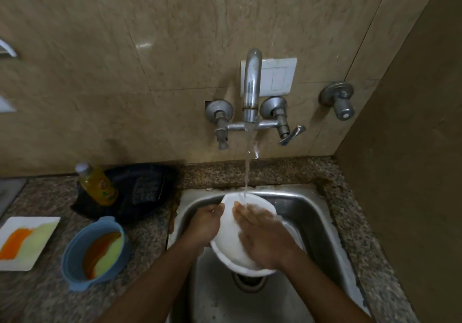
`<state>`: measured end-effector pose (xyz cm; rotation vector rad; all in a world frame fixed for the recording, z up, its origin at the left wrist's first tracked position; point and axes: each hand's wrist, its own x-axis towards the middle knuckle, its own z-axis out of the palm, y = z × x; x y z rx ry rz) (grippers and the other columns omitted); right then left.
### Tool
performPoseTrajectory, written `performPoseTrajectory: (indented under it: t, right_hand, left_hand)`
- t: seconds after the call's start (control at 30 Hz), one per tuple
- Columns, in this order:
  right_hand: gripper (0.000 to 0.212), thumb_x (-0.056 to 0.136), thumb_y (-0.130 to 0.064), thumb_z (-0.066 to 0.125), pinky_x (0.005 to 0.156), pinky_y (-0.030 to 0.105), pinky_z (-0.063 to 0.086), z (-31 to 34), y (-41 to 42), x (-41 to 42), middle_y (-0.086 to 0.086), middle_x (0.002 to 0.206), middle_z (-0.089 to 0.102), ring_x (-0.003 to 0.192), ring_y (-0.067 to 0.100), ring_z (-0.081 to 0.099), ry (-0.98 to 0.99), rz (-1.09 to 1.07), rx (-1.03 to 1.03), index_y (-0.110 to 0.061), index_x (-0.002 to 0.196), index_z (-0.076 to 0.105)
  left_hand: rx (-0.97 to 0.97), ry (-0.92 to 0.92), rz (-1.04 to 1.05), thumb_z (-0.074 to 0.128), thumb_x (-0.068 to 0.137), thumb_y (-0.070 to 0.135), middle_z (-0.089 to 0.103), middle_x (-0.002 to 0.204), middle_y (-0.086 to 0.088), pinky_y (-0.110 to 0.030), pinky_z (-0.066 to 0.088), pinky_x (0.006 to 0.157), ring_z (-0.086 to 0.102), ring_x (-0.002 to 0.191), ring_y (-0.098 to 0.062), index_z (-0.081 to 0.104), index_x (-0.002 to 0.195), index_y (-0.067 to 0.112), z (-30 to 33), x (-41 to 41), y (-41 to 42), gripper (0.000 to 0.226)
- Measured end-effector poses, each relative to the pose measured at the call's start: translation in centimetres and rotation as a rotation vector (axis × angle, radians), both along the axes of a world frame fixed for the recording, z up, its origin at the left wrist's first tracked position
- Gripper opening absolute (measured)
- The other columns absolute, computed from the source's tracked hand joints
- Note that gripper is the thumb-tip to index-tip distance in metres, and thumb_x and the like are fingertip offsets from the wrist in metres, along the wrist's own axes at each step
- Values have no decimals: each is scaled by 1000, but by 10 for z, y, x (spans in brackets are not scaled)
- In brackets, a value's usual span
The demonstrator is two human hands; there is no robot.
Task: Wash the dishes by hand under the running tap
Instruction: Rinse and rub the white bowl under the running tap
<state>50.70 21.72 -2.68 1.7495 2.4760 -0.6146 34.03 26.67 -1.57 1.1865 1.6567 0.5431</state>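
Centrally, my left hand (pixel 206 225) gripped the white plate (pixel 231 245) rim, right hand (pixel 262 235) fingers flat on it, tap (pixel 252 85) water hitting its top edge.

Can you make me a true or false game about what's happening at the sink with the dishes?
1. Water is running from the tap onto the white plate. True.
2. The left hand grips the plate's edge. True.
3. The right hand is holding a sponge. False: it lies flat with straight fingers on the plate's face and holds nothing.
4. The blue bowl is in the sink. False: it stands on the granite counter, left of the sink.
5. The square white plate on the counter is clean. False: it has orange and pale green smears on it.
6. A yellow bottle stands on the counter behind the blue bowl. True.
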Motion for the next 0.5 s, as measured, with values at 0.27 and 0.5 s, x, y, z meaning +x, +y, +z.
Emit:
performPoseTrajectory:
  t: [0.27, 0.5]
  right_hand:
    - [75, 97, -42, 42, 120, 43, -4, 18, 4, 26, -1, 166, -6, 151, 23, -7, -72, -68, 82, -33, 156, -3]
    - [73, 103, -40, 33, 115, 21, -15, 16, -11, 7, -6, 155, -25, 149, 10, -15, 90, 74, 22, -16, 156, -10]
  left_hand:
    - [-245, -26, -25, 56, 94, 43, 70, 108, -10, -50, 56, 87, 65, 101, -31, 69, 111, 16, 5, -4, 0, 35]
    - [-91, -37, -75, 50, 100, 24, 69, 113, -8, -27, 45, 82, 62, 98, -20, 70, 92, 18, 6, 7, -13, 22]
